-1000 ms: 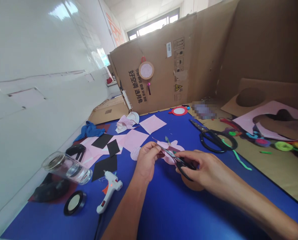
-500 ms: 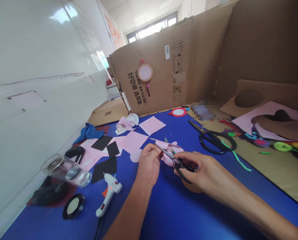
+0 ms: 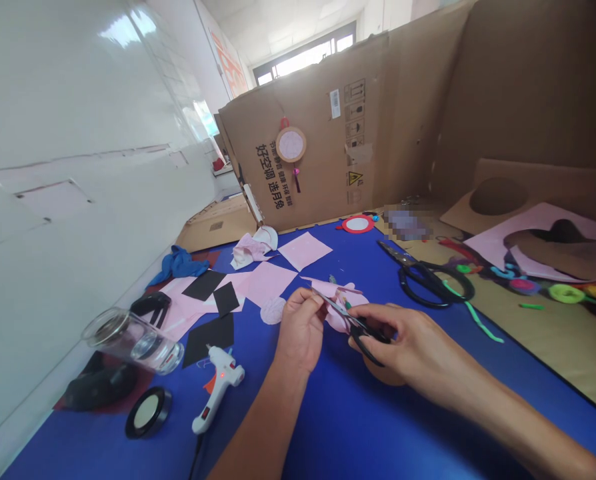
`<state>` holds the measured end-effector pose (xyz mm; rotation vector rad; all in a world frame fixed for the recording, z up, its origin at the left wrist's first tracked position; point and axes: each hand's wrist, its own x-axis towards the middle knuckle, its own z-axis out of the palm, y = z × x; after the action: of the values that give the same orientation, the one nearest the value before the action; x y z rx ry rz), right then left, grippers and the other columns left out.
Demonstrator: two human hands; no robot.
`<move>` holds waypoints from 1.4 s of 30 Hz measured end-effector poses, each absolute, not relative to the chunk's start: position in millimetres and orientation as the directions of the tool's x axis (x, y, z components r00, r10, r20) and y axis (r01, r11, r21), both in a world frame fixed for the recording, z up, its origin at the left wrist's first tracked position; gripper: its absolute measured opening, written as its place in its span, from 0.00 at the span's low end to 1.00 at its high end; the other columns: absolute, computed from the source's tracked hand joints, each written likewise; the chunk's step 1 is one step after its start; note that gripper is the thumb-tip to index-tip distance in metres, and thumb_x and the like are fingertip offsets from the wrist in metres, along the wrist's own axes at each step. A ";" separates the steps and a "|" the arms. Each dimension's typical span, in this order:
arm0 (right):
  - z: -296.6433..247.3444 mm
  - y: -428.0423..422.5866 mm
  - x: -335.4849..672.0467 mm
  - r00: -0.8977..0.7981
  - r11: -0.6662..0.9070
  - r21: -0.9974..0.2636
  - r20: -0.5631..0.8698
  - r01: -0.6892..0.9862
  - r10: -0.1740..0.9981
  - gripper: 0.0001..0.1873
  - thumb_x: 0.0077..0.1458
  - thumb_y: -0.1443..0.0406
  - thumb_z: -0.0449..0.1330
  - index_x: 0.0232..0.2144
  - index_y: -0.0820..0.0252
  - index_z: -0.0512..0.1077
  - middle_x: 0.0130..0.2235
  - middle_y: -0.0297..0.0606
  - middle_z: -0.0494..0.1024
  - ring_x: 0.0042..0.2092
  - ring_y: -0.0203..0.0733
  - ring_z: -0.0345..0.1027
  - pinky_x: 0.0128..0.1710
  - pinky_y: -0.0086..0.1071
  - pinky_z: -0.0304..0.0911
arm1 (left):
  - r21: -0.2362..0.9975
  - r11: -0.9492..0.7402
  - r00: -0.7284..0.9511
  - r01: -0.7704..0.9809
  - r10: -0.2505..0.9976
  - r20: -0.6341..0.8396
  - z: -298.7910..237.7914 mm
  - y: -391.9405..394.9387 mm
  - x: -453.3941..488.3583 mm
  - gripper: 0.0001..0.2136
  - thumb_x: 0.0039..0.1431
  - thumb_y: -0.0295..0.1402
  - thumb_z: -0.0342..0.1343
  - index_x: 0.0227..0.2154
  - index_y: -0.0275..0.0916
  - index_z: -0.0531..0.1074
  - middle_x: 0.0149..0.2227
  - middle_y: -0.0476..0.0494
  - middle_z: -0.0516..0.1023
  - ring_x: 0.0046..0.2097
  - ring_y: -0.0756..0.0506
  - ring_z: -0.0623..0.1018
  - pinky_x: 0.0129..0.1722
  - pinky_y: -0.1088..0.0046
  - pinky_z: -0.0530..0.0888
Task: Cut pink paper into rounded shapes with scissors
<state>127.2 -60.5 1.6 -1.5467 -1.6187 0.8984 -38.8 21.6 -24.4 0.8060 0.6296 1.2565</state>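
My left hand (image 3: 301,323) pinches the edge of a pink paper piece (image 3: 339,301) just above the blue table (image 3: 338,413). My right hand (image 3: 403,340) grips a small pair of black-handled scissors (image 3: 355,323), fingers through the loops. The blades point left and up into the pink paper, close to my left fingertips. A small round pink cut-out (image 3: 273,310) lies on the table just left of my left hand.
A white glue gun (image 3: 217,381) and a black tape roll (image 3: 148,411) lie at front left, beside a glass jar (image 3: 133,340) on its side. Pink and black paper squares (image 3: 228,290) lie behind. Large black scissors (image 3: 428,277) rest at right. Cardboard walls (image 3: 328,133) close the back.
Both hands have shifted slightly toward me and lower, still holding the paper and scissors. Between half a second ago and now almost nothing has moved.
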 end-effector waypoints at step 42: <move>14.0 -57.6 167.1 -0.214 -0.046 -0.952 -0.114 0.302 0.970 0.22 0.52 0.47 0.72 0.43 0.53 0.83 0.32 0.33 0.65 0.34 0.40 0.56 0.30 0.30 0.54 | 0.878 -0.068 -0.072 -0.475 0.997 0.038 -13.1 31.0 -50.4 0.07 0.43 0.31 0.71 0.23 0.39 0.77 0.26 0.48 0.80 0.31 0.50 0.78 0.38 0.73 0.75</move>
<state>167.1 -57.6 14.0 -1.3754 -1.5690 1.2872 -50.4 31.0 -13.1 0.8415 0.8487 1.4876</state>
